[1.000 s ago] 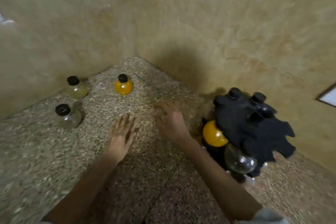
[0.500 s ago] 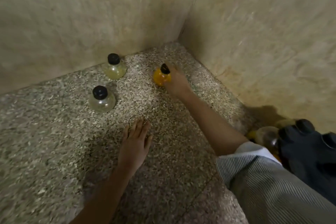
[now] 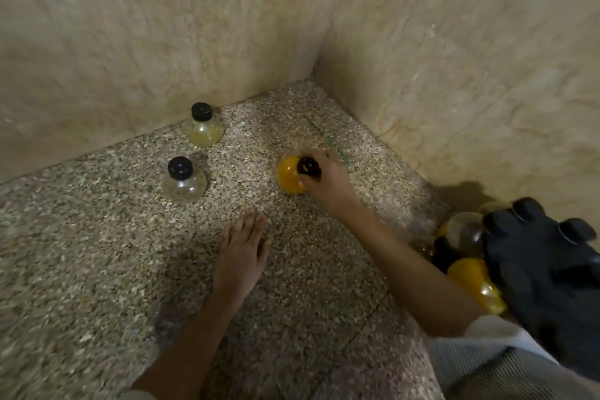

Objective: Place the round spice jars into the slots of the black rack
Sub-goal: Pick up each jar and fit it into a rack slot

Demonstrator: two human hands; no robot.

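The right hand grips the orange jar at its capped neck; the black rack lies right of this grip, nearer the person. The left hand lies flat, empty.

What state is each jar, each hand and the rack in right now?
Right hand: grips orange jar near its cap.
Orange jar: capped, tilted.
Left hand: flat on counter, empty.
Pale yellow jar: upright, capped, on counter.
Clear jar: upright, capped, on counter.
Black rack: holds some jars.
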